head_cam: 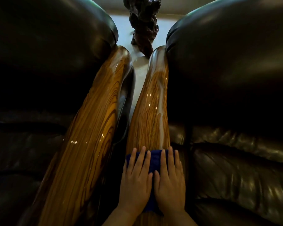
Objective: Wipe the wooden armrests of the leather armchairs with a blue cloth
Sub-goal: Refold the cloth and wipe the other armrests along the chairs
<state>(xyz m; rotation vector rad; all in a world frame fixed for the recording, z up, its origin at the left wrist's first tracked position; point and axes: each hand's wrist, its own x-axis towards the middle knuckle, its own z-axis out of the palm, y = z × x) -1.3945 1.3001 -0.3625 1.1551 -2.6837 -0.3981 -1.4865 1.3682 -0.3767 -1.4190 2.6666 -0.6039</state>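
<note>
1. The fingers of the left hand lay straight and flat on the blue cloth. They were not curled and not pinching. They only pressed down.
2. The fingers of the right hand lay the same way, flat and side by side with the left ones, pointing to 12 o'clock.
3. The cloth was under both palms. It sat on the near end of the right armrest, at 6 o'clock in the view, and it looked to wrap a little over both edges of the wood.
4. The wood ahead of the cloth ran up toward 12 o'clock — shiny, with a pale streak along its right edge.
5. To do this step well, I think both hands should push the cloth slowly along the wood toward 12 o'clock, keeping the palms flat so the cloth does not bunch up.
6. The cloth should stay wide enough to catch that streak by the leather of the right armchair.
7. The left armrest stood just beside, at 10 o'clock from the hands. No cloth touched it, so it likely needs its turn too.
8. A dark carved thing stood far off at 12 o'clock, past the ends of both armrests — well out of the way.
</note>
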